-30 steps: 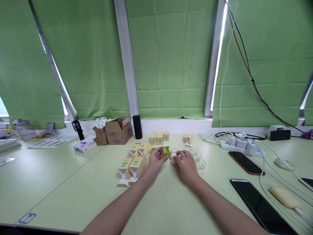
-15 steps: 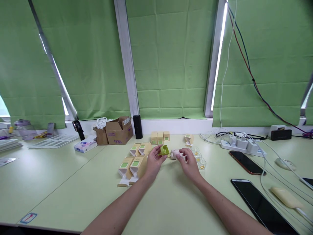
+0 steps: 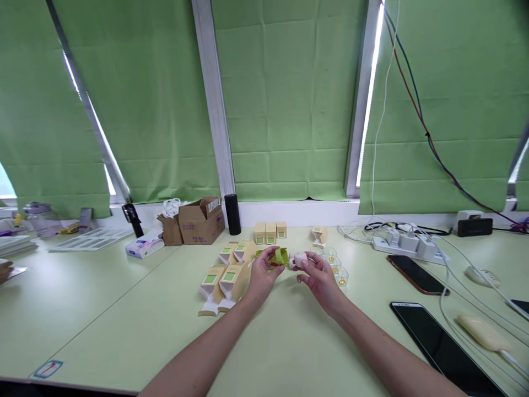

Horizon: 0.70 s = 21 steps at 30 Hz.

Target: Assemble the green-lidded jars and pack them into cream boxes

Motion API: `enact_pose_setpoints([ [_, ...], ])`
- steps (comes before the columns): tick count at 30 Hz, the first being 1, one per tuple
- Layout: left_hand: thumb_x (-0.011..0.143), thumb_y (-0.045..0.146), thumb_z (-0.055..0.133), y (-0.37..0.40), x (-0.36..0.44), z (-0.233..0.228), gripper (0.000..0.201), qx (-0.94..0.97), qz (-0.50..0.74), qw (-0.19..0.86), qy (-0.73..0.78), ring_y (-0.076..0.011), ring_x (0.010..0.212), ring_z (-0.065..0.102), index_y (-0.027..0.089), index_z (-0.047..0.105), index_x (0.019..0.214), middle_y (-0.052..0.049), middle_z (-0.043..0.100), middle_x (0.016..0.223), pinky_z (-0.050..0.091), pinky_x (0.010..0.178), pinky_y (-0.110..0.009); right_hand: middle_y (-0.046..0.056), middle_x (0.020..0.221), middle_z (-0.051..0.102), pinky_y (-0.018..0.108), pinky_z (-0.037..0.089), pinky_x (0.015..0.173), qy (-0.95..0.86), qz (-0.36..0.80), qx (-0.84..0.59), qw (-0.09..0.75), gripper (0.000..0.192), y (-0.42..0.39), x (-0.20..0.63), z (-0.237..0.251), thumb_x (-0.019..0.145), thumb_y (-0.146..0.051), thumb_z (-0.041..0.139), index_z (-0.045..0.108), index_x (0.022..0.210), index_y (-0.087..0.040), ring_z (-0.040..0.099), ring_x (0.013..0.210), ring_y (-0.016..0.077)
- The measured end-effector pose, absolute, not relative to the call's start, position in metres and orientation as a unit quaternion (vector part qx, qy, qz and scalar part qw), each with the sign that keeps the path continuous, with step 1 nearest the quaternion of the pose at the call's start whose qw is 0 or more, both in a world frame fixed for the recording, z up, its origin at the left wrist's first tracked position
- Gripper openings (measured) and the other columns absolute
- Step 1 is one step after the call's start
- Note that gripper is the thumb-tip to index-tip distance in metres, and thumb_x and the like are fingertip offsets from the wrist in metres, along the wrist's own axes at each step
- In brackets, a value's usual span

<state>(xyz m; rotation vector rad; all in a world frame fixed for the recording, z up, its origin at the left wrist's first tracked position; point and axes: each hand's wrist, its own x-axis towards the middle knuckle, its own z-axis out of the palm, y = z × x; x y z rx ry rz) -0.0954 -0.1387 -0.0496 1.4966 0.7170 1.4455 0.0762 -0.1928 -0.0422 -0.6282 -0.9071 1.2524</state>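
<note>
My left hand (image 3: 264, 275) grips a yellow-green ring-shaped plastic piece (image 3: 281, 256) between thumb and fingers, its opening turned toward the right. Across a narrow gap, my right hand (image 3: 324, 280) pinches a small white rounded piece (image 3: 300, 259); its exact kind is too small to tell. Beside the left hand lie several small beige cartons (image 3: 235, 278) with green labels, their flaps open. Clear plastic cups (image 3: 341, 275) with gold-coloured bits inside sit just behind the right hand, partly hidden by it.
Three closed cartons (image 3: 270, 232) and one open carton (image 3: 319, 236) stand farther back. Phones (image 3: 418, 274), a tablet (image 3: 444, 344) and a power strip (image 3: 407, 247) with loose cables lie on the right. A cardboard box (image 3: 202, 221) stands back left; another person's hand (image 3: 5, 271) shows at the left edge.
The green piece has turned in my left hand and shifted slightly right. My right fingers have re-gripped the white piece, turning it. Another person's hand has appeared at the far left.
</note>
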Motion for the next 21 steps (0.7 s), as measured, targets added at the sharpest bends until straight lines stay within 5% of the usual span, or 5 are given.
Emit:
enact_pose_setpoints([
  [11, 0.069, 0.017, 0.080, -0.142, -0.095, -0.048, 0.051, 0.628, 0.575, 0.421, 0.312, -0.0255, 0.110, 0.068, 0.019, 0.067, 0.118, -0.011, 0.073, 0.118, 0.054, 0.091, -0.036, 0.003, 0.092, 0.067, 0.029, 0.051, 0.060, -0.426, 0.514, -0.301, 0.681, 0.048, -0.188, 0.079, -0.046, 0.060, -0.041, 0.093, 0.066, 0.096, -0.023, 0.065, 0.074, 0.0173],
  [21, 0.071, 0.014, 0.075, -0.144, -0.095, -0.047, 0.044, 0.656, 0.560, 0.353, 0.362, -0.0238, 0.104, 0.069, 0.021, 0.070, 0.114, -0.008, 0.074, 0.117, 0.053, 0.091, -0.038, 0.012, 0.100, 0.076, 0.029, 0.051, 0.056, -0.376, 0.567, -0.324, 0.657, 0.047, -0.179, 0.085, -0.049, 0.060, -0.046, 0.093, 0.075, 0.093, -0.017, 0.065, 0.069, 0.0179],
])
